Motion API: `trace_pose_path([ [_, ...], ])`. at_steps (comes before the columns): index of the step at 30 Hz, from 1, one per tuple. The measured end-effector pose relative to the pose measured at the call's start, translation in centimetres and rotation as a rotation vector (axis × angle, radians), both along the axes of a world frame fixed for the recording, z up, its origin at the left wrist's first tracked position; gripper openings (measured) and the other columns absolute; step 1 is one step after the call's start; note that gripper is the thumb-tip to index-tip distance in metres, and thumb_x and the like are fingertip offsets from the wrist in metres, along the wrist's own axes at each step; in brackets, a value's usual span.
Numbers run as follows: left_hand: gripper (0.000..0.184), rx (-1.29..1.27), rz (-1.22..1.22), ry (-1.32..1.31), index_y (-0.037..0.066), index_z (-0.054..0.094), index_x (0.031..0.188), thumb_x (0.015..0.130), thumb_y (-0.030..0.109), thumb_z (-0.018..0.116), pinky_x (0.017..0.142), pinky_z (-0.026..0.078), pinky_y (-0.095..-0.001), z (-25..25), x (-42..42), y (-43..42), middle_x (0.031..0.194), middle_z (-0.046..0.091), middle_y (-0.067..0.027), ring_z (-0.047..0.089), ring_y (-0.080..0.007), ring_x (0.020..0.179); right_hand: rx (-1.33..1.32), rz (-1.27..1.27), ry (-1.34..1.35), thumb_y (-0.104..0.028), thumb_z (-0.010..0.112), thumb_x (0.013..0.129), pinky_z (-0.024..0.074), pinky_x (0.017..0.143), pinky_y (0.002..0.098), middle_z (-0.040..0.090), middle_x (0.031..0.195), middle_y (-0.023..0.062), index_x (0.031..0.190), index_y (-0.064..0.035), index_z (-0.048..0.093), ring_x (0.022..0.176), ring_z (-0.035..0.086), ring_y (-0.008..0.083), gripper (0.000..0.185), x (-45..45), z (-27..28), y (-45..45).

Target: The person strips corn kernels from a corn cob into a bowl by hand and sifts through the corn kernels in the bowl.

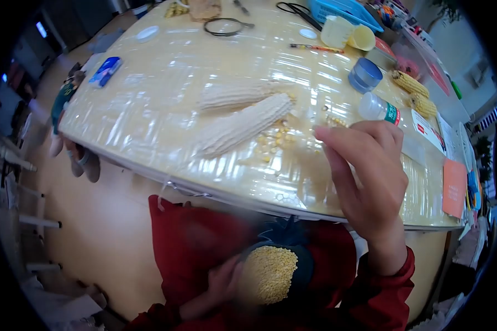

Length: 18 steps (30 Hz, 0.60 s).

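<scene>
Two stripped corncobs lie side by side on the table, with loose corn kernels scattered beside them. Above the table, to the right of these kernels, my right hand is raised with thumb and index finger brought together at the tips. Whatever they pinch, if anything, is hidden. In my lap sits a dark teal container heaped with yellow corn kernels. My left hand is somewhat blurred and curls against the container's left side.
At right are a clear bottle, a blue-tinted cup and two corncobs with kernels. Farther back stand yellowish cups and a blue basket. A blue packet lies left. The table edge runs before my lap.
</scene>
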<state>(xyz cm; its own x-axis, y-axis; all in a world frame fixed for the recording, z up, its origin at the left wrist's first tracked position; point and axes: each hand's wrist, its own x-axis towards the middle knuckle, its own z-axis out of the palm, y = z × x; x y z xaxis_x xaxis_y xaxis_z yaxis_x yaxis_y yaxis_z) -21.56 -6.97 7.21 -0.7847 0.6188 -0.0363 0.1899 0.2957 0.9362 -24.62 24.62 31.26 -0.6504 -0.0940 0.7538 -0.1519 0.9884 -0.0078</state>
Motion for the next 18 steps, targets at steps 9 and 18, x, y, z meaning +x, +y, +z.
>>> trace_pose_path([
  [9,0.031,-0.165,-0.034,0.002,0.002,0.065,0.128,0.103,0.02,0.061,0.076,0.059,-0.0348,1.8,-0.1,0.4,0.098,0.074,-0.0201,0.076,-0.0286,0.084,-0.207,0.493,-0.307,0.001,0.072,0.077,0.0552,0.07,0.0354,0.072,0.103,0.0142,0.111,0.0048,0.073,0.082,0.065,0.0244,0.034,7.7,-3.2,-7.5],
  [18,0.031,-0.068,-0.027,0.036,0.007,0.062,0.13,0.107,0.026,0.054,0.076,0.057,-0.0407,1.0,0.0,0.1,0.099,0.073,-0.0201,0.073,-0.0339,0.086,-0.787,0.214,-0.885,0.0,0.07,0.088,0.0508,0.099,0.0412,0.069,0.121,0.0166,0.121,0.0012,0.066,0.113,0.064,0.0362,0.033,16.0,-15.0,-12.3],
])
